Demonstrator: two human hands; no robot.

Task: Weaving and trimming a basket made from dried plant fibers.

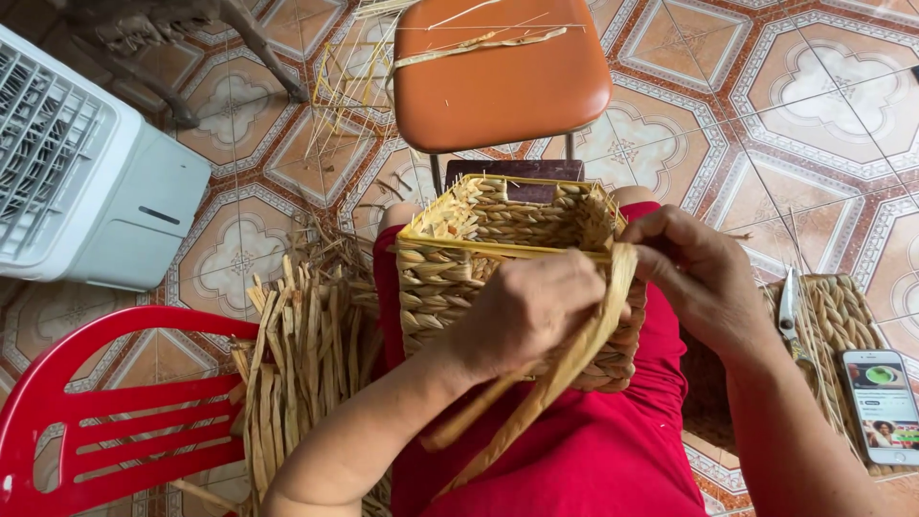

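A half-woven straw basket (498,225) with a yellow wire frame rests on my lap, over red clothing. My left hand (526,311) presses against the basket's near side and is closed around flat dried straw strands (536,402) that hang down toward my knees. My right hand (694,273) pinches the upper end of the same strand at the basket's near right rim. The fingertips of both hands meet at the rim's corner.
A bundle of dried straw (297,364) lies at my left beside a red plastic chair (86,412). An orange-seated stool (498,72) stands ahead, a white fan unit (86,172) at the left. On a woven mat (842,321) at the right lie scissors (787,306) and a phone (881,402).
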